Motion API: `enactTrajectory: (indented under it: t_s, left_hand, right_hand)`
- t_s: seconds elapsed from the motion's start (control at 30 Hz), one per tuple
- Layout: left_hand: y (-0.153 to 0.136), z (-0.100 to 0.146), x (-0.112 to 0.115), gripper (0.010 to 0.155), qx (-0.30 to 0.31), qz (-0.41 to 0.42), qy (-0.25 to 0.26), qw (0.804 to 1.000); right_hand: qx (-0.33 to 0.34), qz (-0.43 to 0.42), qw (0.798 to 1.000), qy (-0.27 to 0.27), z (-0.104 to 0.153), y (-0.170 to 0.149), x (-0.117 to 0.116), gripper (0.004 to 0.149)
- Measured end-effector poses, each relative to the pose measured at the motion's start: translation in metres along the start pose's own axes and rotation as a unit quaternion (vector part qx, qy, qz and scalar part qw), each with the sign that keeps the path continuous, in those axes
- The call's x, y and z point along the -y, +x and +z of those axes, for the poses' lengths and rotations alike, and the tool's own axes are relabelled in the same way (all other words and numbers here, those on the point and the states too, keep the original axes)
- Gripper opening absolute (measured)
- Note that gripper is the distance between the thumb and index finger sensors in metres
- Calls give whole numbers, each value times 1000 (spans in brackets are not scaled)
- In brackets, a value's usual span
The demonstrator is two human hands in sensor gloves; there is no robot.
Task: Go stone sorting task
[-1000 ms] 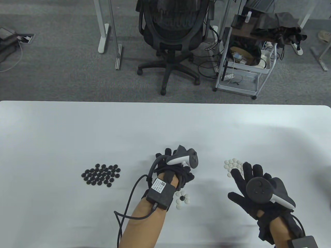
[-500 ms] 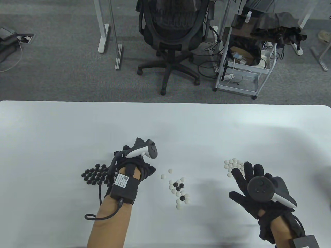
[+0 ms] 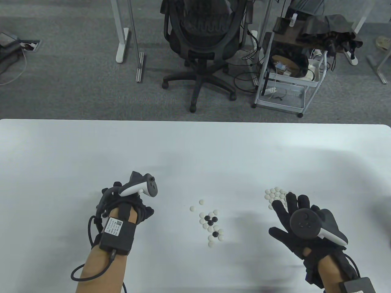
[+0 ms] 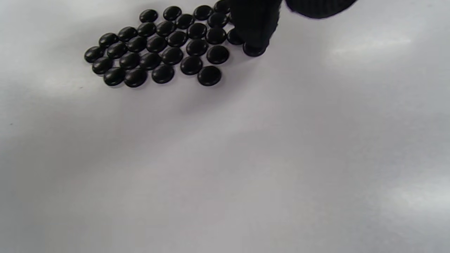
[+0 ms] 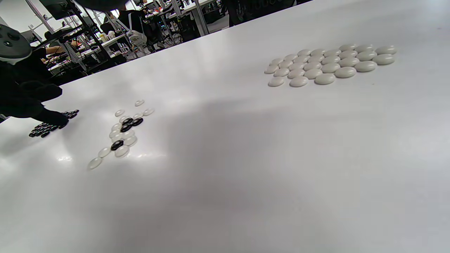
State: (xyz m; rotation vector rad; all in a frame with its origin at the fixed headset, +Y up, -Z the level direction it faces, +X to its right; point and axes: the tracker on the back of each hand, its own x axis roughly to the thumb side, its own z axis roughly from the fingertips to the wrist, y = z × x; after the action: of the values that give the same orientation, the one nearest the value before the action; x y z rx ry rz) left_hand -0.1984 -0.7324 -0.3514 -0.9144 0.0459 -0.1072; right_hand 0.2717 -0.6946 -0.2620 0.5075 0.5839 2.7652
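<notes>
Resting on the black stones point(image 4: 158, 49), left hand point(image 3: 128, 207) fingertip touches one.

The white desk point(image 3: 195, 146) spans the lower part of the table view, and grey carpet point(image 3: 76, 91) lies beyond its far edge. A black mesh office chair point(image 3: 203, 39) on a five-star caster base stands on the carpet, facing the middle of the desk's far edge. Right of the chair is a white wire trolley point(image 3: 288, 79) loaded with cables, a roll of tape and dark cloth. Left of the chair stand two white desk legs point(image 3: 122, 33). Further left of the chair, a floor socket box point(image 3: 30, 45) sits open in the carpet.
</notes>
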Motion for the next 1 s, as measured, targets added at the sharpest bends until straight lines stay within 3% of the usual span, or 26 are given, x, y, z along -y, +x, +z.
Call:
enactTrajectory:
  t_s: [0.17, 0.27, 0.47, 0.67, 0.83, 1.0]
  left_hand:
    - [-6, 11, -2, 63, 38, 28, 17, 999]
    - [-3, 34, -10, 67, 75, 46, 58, 994]
    - [-3, 109, -17, 77, 135, 43, 206, 968]
    - [-4, 158, 8, 82, 160, -5, 339, 927]
    - [-3, 163, 39, 81, 148, -56, 416, 895]
    - [-7, 153, 59, 78, 153, -57, 446, 880]
  right_hand:
    - [-2, 1, 1000, 2, 0, 0, 0, 80]
    - [-3, 1, 1000, 2, 0, 0, 0, 80]
    - [-4, 0, 1000, 1, 0, 0, 0, 80]
    - [3, 1, 1000, -5, 0, 2, 0, 80]
    - [7, 1, 1000, -8, -1, 2, 0, 80]
    - [6, 2, 1000, -6, -4, 1, -3, 80]
